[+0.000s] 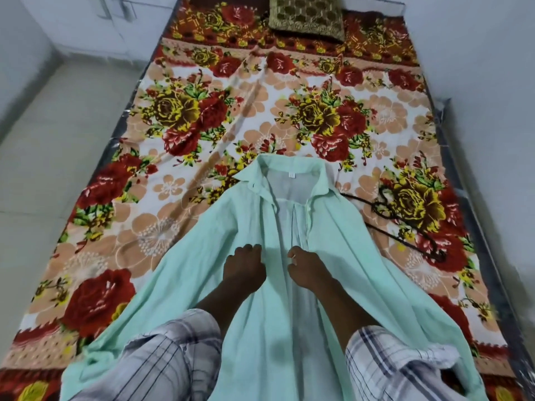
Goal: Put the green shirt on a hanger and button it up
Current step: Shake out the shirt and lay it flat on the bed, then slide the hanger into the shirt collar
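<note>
The pale green shirt (220,250) lies spread on the bed, collar away from me, its front open down the middle. My left hand (244,267) grips the left front edge with curled fingers. Across the gap, my right hand (305,266) pinches the right front edge at the same height. A dark hanger (405,221) lies on the bedsheet to the right of the shirt, partly lost in the flower pattern.
The bed carries a floral sheet (202,117) in red, yellow and peach. A brown patterned cushion (308,17) sits at its far end. Bare floor runs along the left side, and a white wall along the right.
</note>
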